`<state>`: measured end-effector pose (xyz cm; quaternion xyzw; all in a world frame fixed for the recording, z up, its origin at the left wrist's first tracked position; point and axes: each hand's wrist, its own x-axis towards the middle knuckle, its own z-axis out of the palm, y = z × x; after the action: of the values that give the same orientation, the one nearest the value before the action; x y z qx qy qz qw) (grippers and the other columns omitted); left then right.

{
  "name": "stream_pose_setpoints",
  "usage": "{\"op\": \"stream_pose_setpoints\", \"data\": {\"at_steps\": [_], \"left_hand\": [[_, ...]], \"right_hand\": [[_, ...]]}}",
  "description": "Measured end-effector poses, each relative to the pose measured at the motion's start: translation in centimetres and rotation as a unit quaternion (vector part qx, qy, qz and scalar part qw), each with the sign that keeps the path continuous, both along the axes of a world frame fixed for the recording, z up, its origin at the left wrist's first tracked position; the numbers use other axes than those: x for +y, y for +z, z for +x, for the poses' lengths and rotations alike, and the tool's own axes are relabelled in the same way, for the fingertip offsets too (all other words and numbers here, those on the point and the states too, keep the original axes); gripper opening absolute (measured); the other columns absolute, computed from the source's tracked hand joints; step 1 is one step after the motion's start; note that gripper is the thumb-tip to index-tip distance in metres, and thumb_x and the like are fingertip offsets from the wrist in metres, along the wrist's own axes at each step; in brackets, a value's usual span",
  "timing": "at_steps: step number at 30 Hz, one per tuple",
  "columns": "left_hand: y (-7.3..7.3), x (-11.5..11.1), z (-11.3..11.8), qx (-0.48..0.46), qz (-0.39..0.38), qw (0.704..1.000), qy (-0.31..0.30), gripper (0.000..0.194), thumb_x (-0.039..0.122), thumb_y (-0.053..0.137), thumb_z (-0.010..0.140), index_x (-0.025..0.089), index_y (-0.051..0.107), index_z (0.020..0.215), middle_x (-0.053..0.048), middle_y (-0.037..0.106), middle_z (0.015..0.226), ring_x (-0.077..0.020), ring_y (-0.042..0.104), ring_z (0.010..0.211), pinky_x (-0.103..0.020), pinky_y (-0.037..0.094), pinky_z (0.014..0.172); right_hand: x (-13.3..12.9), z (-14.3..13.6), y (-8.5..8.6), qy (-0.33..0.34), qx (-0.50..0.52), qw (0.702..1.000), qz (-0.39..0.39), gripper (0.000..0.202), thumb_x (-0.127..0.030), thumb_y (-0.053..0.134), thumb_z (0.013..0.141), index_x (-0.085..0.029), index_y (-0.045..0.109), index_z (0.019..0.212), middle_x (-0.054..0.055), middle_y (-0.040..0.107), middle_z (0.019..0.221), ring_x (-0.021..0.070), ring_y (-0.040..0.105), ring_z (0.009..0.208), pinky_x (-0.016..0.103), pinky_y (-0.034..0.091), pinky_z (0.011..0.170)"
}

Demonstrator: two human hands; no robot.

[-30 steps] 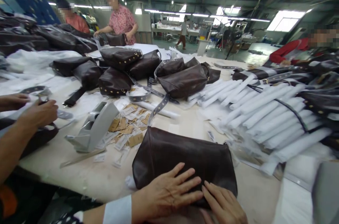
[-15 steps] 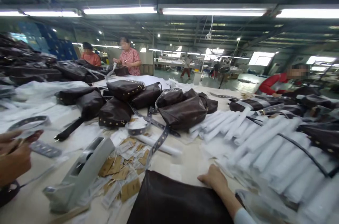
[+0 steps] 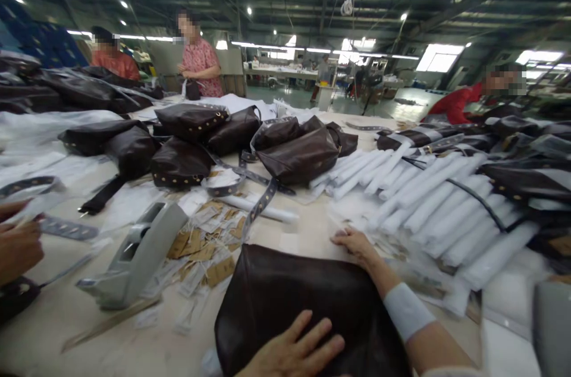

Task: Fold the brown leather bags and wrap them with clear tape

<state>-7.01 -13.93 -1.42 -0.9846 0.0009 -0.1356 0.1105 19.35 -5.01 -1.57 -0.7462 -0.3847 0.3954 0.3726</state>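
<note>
A dark brown leather bag [image 3: 303,294] lies on the table in front of me, with a studded grey strap [image 3: 261,207] running away from its top left corner. My left hand [image 3: 297,347] rests on the bag's near part, fingers spread. Beyond the bag's far edge, my right hand [image 3: 352,243] is at the table surface with its fingers closed together, near thin clear plastic. Whatever may be between those fingers is too small to make out. A pale band circles the right forearm.
A grey tape dispenser [image 3: 138,252] and brown paper tags [image 3: 218,270] lie left of the bag. Rolled white bundles [image 3: 428,204] fill the right. Several brown bags [image 3: 298,154] lie beyond. Another person's hands [image 3: 20,243] work at the left edge; people stand farther back.
The view has tilted down. My left hand has come into view, spread on the bag. My right hand's fingers have reached forward to the thin plastic, and more of its forearm shows.
</note>
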Motion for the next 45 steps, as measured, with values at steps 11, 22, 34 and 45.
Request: {"op": "stream_pose_setpoints", "data": {"at_steps": [11,22,34,45], "left_hand": [[1.4,-0.9,-0.4,0.062,-0.098,0.993,0.028,0.058,0.027,0.047,0.091,0.037,0.022,0.142,-0.002,0.032,0.147,-0.0263,0.029,0.135,-0.047,0.029,0.107],[2.1,-0.9,-0.3,0.088,-0.133,0.987,0.024,0.060,0.020,0.045,0.090,0.035,0.021,0.143,-0.005,0.030,0.148,-0.0283,0.028,0.134,-0.050,0.028,0.107],[2.1,-1.1,-0.3,0.104,-0.115,0.987,0.035,0.043,0.012,0.037,0.091,0.019,0.040,0.133,-0.005,0.031,0.148,-0.0253,0.020,0.138,-0.047,0.022,0.112],[3.0,-2.6,1.9,0.104,-0.040,0.994,0.005,0.044,0.019,0.034,0.096,0.014,0.032,0.139,-0.007,0.033,0.147,-0.0217,0.029,0.135,-0.044,0.027,0.110]], "right_hand": [[-8.0,0.1,5.3,-0.060,0.051,0.969,0.233,0.026,-0.042,0.076,0.058,-0.019,0.066,0.064,-0.001,0.064,0.059,0.0136,0.057,0.059,0.026,0.046,0.058],[-19.2,-3.6,3.1,0.264,-0.234,0.820,0.450,0.026,-0.006,0.047,0.083,-0.019,0.064,0.098,0.008,0.072,0.088,0.0184,0.066,0.089,0.031,0.056,0.074],[-21.5,-3.3,0.1,0.318,-0.377,0.743,0.453,0.027,-0.008,0.041,0.088,-0.011,0.062,0.105,0.012,0.070,0.100,0.0196,0.059,0.109,0.035,0.055,0.082],[-21.6,-3.5,-1.3,0.292,-0.413,0.725,0.467,0.029,-0.007,0.037,0.091,-0.012,0.063,0.105,0.009,0.070,0.100,0.0181,0.056,0.113,0.034,0.052,0.089]]}}
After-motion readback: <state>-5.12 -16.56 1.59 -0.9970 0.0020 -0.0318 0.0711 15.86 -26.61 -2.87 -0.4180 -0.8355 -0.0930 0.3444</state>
